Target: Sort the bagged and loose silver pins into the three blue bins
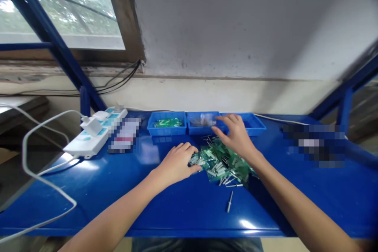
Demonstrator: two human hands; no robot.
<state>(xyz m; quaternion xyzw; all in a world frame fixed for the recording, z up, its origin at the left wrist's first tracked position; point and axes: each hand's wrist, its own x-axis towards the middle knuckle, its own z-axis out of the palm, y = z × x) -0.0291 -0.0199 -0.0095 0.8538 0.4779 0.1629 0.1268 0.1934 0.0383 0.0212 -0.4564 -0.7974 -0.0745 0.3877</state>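
My left hand (177,162) has its thumb and fingers closed around the edge of a green-tinted plastic packet (197,160) of blind rivets, at the left side of a pile. My right hand (235,133) is raised over the pile's far side, thumb and index finger apart. Its fingertips are beside a clear plastic bag (206,119) in the middle blue bin (202,130); whether they touch it is hard to see. More green packets (238,164) and loose blind rivets (227,181) lie heaped between my hands. A single blind rivet (229,201) lies nearer the front edge.
The left blue bin (167,130) holds green packets; the right blue bin (254,124) is partly behind my right hand. A white power strip (97,134) with cables and a pixelated phone-like item (125,136) are at left. Another blurred item (313,143) lies at right.
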